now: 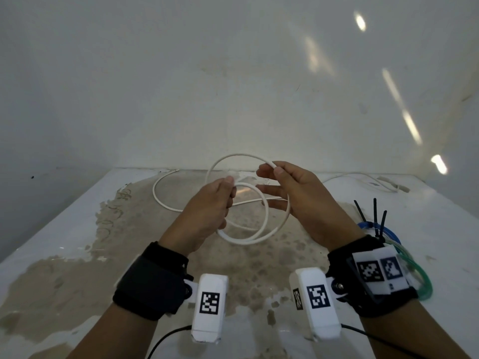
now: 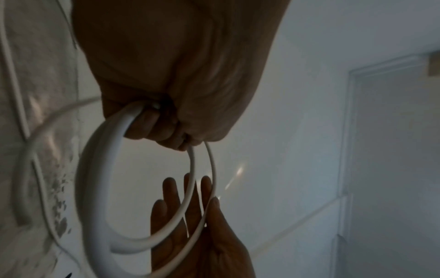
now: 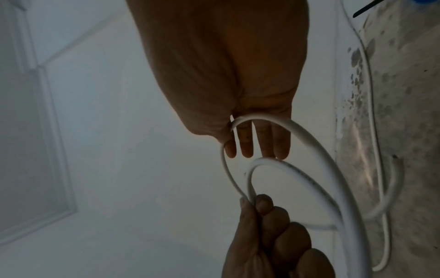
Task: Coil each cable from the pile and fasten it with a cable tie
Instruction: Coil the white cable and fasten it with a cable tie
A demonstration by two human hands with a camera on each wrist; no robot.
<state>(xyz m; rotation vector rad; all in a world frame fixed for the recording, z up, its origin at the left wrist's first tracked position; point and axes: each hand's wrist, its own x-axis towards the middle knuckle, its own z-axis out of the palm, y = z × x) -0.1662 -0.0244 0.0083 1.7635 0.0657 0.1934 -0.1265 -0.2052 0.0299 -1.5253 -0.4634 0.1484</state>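
Item: white cable [image 1: 272,230], mid-coil, held above the table [image 1: 64,229] at the centre of the head frame; two or three loops formed, a loose tail trailing back onto the tabletop toward the upper left of centre

Left hand [image 1: 207,206]: fingers curled, clamped on the gathered strands where the loops cross; the left wrist view shows the strands running out from under the closed fingers

Right hand [image 1: 293,187]: thumb and forefinger pinched on the top loop, the other fingers spread straight with the lower loops lying across them

Nearby: second white cable [image 1: 363,181] lying at the upper right of the table; black cable ties [image 1: 373,216] sticking up at right of frame beside a blue coil [image 1: 388,233] and a green coil [image 1: 414,270], which look already bundled

Step in hand, as judged: laying the next loop into the left grip

Handling notes: match each new loop to the last in width; bring it to the same crossing point so the left fingers can take it without opening fully; let the cable roll between right thumb and forefinger so twist runs out along the tail; draw the slack off the table evenly

Risk: springy cable, loops likely to splay if the left grip eases before a tie goes on
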